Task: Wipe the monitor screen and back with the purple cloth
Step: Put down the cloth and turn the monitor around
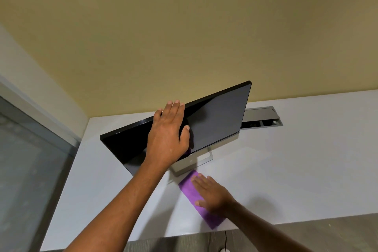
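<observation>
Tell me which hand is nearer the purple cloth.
Right. The right hand lies flat on the purple cloth on the desk; the left hand is up on the monitor, gripping its top edge.

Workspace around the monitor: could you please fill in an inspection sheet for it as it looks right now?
Surface: white desk, bare apart from the items below.
Job's things: monitor, dark screen, standing on its silver stand; purple cloth lying flat on the desk in front of the stand.
Clutter: nothing seen.
Grippers: left hand laid over the monitor's top edge, fingers hooked behind it; right hand flat on the cloth, fingers spread, no grip yet.
Cables: thin black cable below the desk's near edge; its ends not visible.
Surroundings: open cable hatch behind the monitor; yellowish wall; glass panel on the left.
</observation>
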Motion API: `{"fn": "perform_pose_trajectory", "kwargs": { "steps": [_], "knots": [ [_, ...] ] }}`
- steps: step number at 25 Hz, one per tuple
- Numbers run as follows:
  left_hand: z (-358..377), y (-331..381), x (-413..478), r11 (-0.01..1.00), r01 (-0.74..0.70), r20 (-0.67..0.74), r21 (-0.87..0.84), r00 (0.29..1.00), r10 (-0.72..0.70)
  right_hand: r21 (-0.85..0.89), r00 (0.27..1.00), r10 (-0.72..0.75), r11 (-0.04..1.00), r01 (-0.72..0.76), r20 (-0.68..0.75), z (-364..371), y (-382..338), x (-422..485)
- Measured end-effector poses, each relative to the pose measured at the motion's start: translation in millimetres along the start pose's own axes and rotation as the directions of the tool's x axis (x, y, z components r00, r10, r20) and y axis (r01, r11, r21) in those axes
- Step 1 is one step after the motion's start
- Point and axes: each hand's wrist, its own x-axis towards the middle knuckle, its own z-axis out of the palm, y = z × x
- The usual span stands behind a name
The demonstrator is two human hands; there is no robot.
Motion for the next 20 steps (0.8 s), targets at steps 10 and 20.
{"fn": "perform_pose_trajectory", "kwargs": {
  "steps": [10, 20],
  "knots": [
    [-14.4, 5.2, -0.1, 0.999, 0.039, 0.088, -0.014, 0.995, -0.037, 0.243, 0.888, 0.251, 0.956, -0.166, -0.385, -171.4, 6.2, -32.5],
    [-48.6, -8.6, -10.2, 0.996, 0.083, 0.112, -0.029, 0.991, -0.079, 0.034, 0.638, -0.016, 0.997, 0.066, -0.77, -313.7, -0.8, -3.2]
  ]
}}
